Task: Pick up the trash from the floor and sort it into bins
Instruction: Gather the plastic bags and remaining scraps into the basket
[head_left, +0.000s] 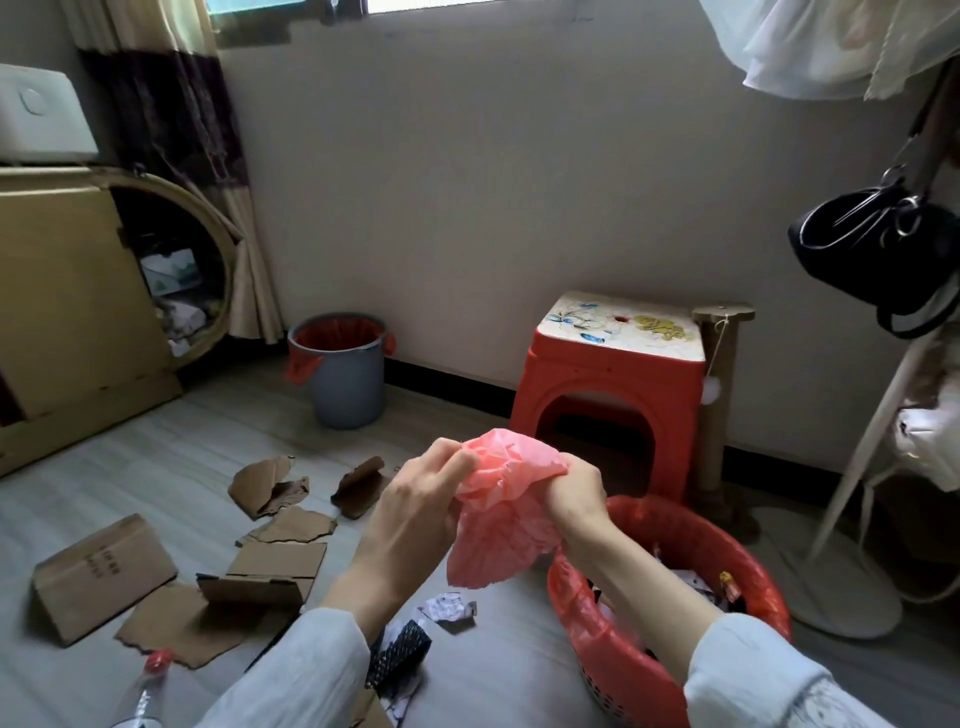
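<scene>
pink plastic bag (511, 470) | pinched between left hand (423, 486) fingers, right hand (574, 488) fingers

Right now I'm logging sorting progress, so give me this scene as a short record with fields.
hands: left hand and right hand both grip a pink plastic bag
near bin: red-lined basket, holds trash
far bin: grey bucket with red liner, by the wall
floor: torn cardboard pieces, crumpled paper, plastic bottle

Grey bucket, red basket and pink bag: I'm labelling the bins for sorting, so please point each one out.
grey bucket (347, 385), head view, on its outer front wall.
red basket (613, 656), head view, on its near-left lined rim.
pink bag (506, 525), head view, on the crumpled middle hanging below both hands.
</scene>
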